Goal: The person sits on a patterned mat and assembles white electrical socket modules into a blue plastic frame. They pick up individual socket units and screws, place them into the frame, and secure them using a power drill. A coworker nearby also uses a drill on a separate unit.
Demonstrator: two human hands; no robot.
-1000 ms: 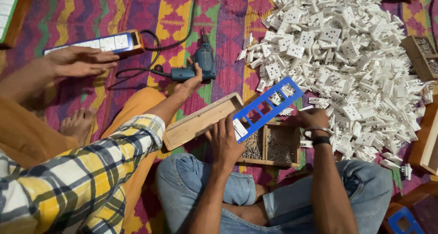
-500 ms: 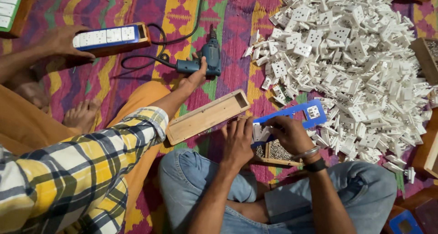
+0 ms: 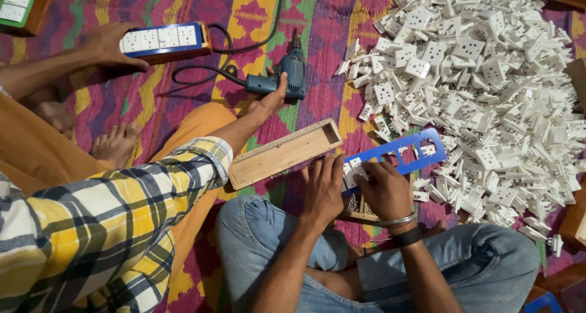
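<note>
1. Both of the person's hands are down on a blue cut-out plate (image 3: pixel 403 154), a long strip with square windows, lying across the lap above the jeans.
2. The left hand (image 3: pixel 321 188) lies palm down over the plate's near end, fingers flat and together, pressing rather than gripping; whether anything sits under the palm cannot be told.
3. The right hand (image 3: pixel 383 188) is just beside it, fingers curled onto the plate's lower edge, thumb towards a white socket piece (image 3: pixel 351 171) seated in the plate between the two hands. A bangle and dark band sit on that wrist.
4. From the grip, the blue plate runs up and away to the right, its far end touching the edge of the big pile of white socket modules (image 3: pixel 482 75).
5. Under the hands, partly hidden, there's a wooden frame (image 3: pixel 360 208); its details are too covered to tell.
6. Just left of the left hand lies an open wooden box (image 3: pixel 284 154), tilted, touching the fingertips' side.
7. Beyond that box, a co-worker's hand (image 3: pixel 268 102) in a yellow checked sleeve holds a blue-green power drill (image 3: pixel 287 75) on the patterned mat (image 3: pixel 183 1).
8. Further left, another hand (image 3: pixel 104 44) rests on a blue extension board (image 3: pixel 162 39), well apart from the grip.
</note>
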